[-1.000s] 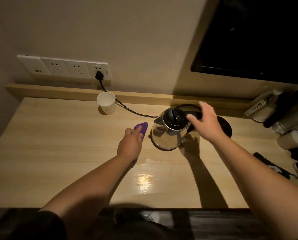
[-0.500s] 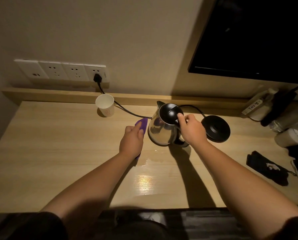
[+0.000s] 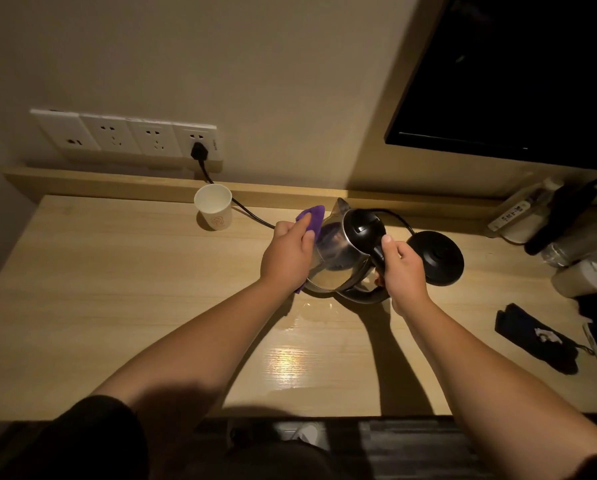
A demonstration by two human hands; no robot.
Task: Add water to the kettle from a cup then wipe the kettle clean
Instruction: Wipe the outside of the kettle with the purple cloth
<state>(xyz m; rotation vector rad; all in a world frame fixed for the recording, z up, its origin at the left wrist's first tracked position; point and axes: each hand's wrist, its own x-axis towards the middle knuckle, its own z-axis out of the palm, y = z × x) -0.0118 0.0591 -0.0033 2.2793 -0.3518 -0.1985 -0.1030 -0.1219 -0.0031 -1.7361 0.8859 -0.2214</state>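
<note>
A shiny steel kettle (image 3: 338, 258) with a black lid and handle is tilted toward the left, off its base, over the middle of the wooden desk (image 3: 117, 306). My right hand (image 3: 402, 271) grips its black handle. My left hand (image 3: 288, 256) presses a purple cloth (image 3: 71, 216) against the kettle's left side. A white paper cup (image 3: 214, 211) stands upright at the back of the desk, left of the kettle.
The black kettle base (image 3: 435, 256) sits right of the kettle, its cord running to a wall socket (image 3: 200, 147). A wet patch (image 3: 314, 313) shines on the desk. A dark pouch (image 3: 536, 337) and bottles (image 3: 567, 244) crowd the right side. A dark screen (image 3: 515, 81) hangs above.
My right hand lifted the kettle off its base, carried it left and tilted it. My left hand raised the purple cloth from the desk onto the kettle's side.
</note>
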